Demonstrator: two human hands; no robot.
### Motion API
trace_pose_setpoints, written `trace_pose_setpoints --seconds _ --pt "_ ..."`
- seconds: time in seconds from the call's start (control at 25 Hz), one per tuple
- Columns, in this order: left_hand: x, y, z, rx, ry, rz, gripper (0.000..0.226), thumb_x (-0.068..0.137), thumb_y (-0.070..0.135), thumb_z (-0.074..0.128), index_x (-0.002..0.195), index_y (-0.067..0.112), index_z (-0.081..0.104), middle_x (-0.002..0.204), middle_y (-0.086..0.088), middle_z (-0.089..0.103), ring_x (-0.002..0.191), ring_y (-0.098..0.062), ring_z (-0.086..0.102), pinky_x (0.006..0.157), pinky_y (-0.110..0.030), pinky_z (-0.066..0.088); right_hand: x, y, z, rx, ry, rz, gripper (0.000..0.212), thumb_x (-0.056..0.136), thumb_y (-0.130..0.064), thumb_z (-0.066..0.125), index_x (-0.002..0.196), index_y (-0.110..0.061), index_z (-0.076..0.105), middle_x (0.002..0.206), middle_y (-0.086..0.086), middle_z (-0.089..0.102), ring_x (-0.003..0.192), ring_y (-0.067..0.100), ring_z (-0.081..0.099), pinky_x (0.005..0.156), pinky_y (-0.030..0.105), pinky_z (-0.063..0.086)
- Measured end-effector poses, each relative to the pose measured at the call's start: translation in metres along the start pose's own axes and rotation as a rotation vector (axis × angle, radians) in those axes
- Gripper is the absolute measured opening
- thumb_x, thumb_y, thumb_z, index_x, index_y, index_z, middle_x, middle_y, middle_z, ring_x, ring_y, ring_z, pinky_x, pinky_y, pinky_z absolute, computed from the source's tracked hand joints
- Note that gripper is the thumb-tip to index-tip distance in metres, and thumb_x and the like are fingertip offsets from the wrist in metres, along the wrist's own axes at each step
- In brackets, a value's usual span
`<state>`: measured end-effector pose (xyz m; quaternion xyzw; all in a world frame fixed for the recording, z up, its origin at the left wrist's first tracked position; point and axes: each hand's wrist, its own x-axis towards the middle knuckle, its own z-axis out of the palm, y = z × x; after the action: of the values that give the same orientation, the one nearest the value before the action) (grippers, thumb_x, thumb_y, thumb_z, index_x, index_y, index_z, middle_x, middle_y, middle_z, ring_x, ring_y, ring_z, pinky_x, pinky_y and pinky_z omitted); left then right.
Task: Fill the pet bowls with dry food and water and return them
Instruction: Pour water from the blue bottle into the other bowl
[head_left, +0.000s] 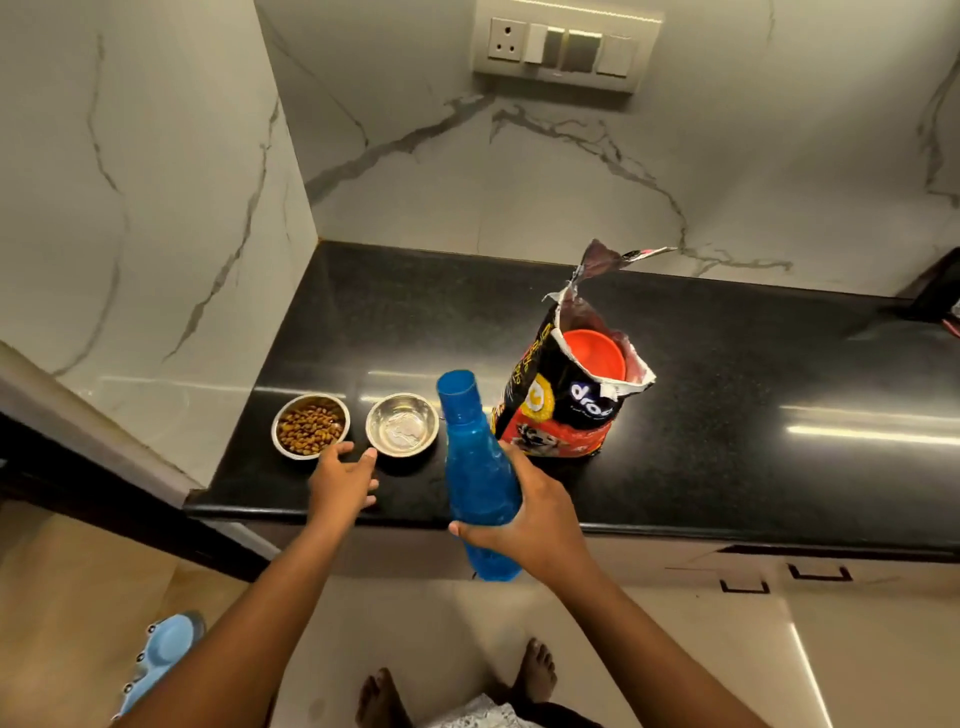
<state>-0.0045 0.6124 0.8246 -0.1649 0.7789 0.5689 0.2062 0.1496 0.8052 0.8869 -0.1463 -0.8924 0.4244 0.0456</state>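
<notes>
Two steel pet bowls stand side by side near the front of the black counter (727, 415). The left bowl (310, 425) holds brown dry food. The right bowl (402, 431) has no kibble in it; whether it holds water I cannot tell. My left hand (343, 480) rests open on the counter just in front of the two bowls, fingertips near their rims. My right hand (535, 514) grips a blue plastic bottle (478, 467), uncapped and tilted, its mouth beside the right bowl. An open pet food bag (566, 400) stands to the right with an orange scoop (595, 358) inside.
Marble walls close the counter at the left and back. A switch panel (563, 49) is on the back wall. A blue bowl stand (161, 660) sits on the floor at lower left. My bare feet (457, 686) are below the counter edge.
</notes>
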Motion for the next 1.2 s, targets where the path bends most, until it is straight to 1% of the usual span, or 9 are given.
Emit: trace_pose_setpoints --seconds 0.08,0.2,0.32,0.4,0.44,0.6,0.76,0.84,1.2 --pt "0.014 0.002 0.007 -0.07 -0.071 -0.107 0.047 0.098 0.023 0.059 0.14 0.009 0.043 0.112 -0.02 0.064 0.084 -0.035 0.07 0.064 -0.04 0.06 0.005 -0.004 0.007 -0.143 -0.016 0.022 0.093 0.056 -0.066 0.084 0.137 -0.045 0.044 0.118 -0.022 0.068 0.105 0.002 0.064 0.092 0.034 0.055" --pt "0.028 0.008 0.016 -0.089 -0.165 -0.135 0.042 0.1 0.022 0.054 0.137 0.006 0.043 0.103 -0.021 0.064 0.077 -0.036 0.071 0.056 -0.036 0.06 0.01 -0.002 0.018 -0.267 -0.044 0.065 0.095 0.056 -0.07 0.079 0.139 -0.046 0.04 0.117 -0.018 0.07 0.104 0.007 0.067 0.089 0.037 0.056" --pt "0.035 0.013 0.022 -0.089 -0.167 -0.089 0.033 0.103 0.011 0.047 0.135 0.003 0.045 0.096 -0.025 0.065 0.054 -0.023 0.07 0.043 -0.027 0.058 0.014 0.003 0.018 -0.379 -0.093 0.128 0.098 0.057 -0.074 0.075 0.142 -0.042 0.039 0.12 -0.011 0.071 0.106 0.015 0.068 0.091 0.039 0.056" --pt "0.037 0.013 0.023 -0.095 -0.155 -0.067 0.033 0.103 0.005 0.044 0.136 0.001 0.045 0.092 -0.028 0.066 0.042 -0.016 0.068 0.042 -0.024 0.057 0.017 0.004 0.014 -0.478 -0.147 0.154 0.099 0.058 -0.072 0.076 0.144 -0.04 0.04 0.12 -0.008 0.071 0.107 0.02 0.068 0.09 0.039 0.055" --pt "0.038 0.012 0.022 -0.102 -0.161 -0.06 0.034 0.102 0.003 0.043 0.136 0.001 0.045 0.092 -0.029 0.067 0.041 -0.014 0.068 0.043 -0.024 0.058 0.017 0.005 0.013 -0.523 -0.175 0.168 0.099 0.058 -0.071 0.076 0.145 -0.038 0.04 0.121 -0.007 0.07 0.107 0.021 0.067 0.089 0.039 0.055" --pt "0.039 0.007 0.018 -0.09 -0.198 -0.034 0.033 0.101 0.001 0.044 0.134 0.002 0.046 0.1 -0.034 0.068 0.045 -0.016 0.07 0.047 -0.026 0.06 0.019 0.008 0.009 -0.617 -0.255 0.208 0.098 0.057 -0.07 0.075 0.142 -0.034 0.043 0.117 -0.006 0.07 0.105 0.02 0.066 0.089 0.04 0.056" --pt "0.038 0.01 0.016 -0.09 -0.235 -0.038 0.032 0.101 0.0 0.047 0.132 0.007 0.047 0.1 -0.031 0.066 0.045 -0.017 0.07 0.049 -0.028 0.061 0.025 0.014 0.007 -0.667 -0.309 0.224 0.085 0.051 -0.072 0.074 0.123 -0.033 0.052 0.107 -0.008 0.069 0.096 0.018 0.066 0.085 0.041 0.058" --pt "0.039 0.008 0.016 -0.072 -0.25 -0.045 0.033 0.1 0.001 0.049 0.133 0.006 0.047 0.1 -0.032 0.068 0.047 -0.019 0.071 0.049 -0.03 0.061 0.027 0.017 0.006 -0.688 -0.333 0.221 0.08 0.051 -0.072 0.074 0.118 -0.034 0.053 0.104 -0.009 0.069 0.094 0.017 0.066 0.084 0.04 0.058" --pt "0.045 0.007 0.011 -0.009 -0.251 -0.011 0.032 0.1 0.001 0.049 0.132 0.006 0.049 0.1 -0.033 0.07 0.061 -0.026 0.073 0.051 -0.031 0.062 0.032 0.023 0.009 -0.729 -0.4 0.233 0.08 0.051 -0.07 0.077 0.119 -0.033 0.055 0.105 -0.008 0.069 0.095 0.017 0.065 0.085 0.038 0.057"
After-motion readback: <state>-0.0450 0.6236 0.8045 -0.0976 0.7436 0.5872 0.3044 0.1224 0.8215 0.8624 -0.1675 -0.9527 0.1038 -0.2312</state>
